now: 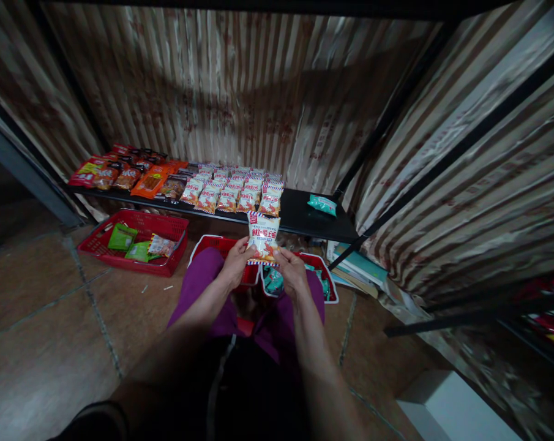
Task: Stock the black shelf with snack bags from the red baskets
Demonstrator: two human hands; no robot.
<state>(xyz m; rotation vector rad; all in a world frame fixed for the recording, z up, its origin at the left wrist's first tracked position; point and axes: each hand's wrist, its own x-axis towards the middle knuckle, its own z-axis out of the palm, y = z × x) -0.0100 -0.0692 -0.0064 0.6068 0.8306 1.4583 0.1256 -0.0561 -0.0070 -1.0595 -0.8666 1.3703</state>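
Between both hands I hold a white and orange snack bag with a striped top edge, its printed face toward me. My left hand grips its left side and my right hand pinches its lower right corner. Just beyond, rows of matching snack bags stand on the black shelf. Below my hands are a red basket with a white rim, partly hidden by my knee, and another white-rimmed basket holding teal packets.
Left on the shelf are orange and red snack packs; one teal packet lies at its right end. A red basket with green packets sits on the floor. Dark shelf posts and a white box are on the right.
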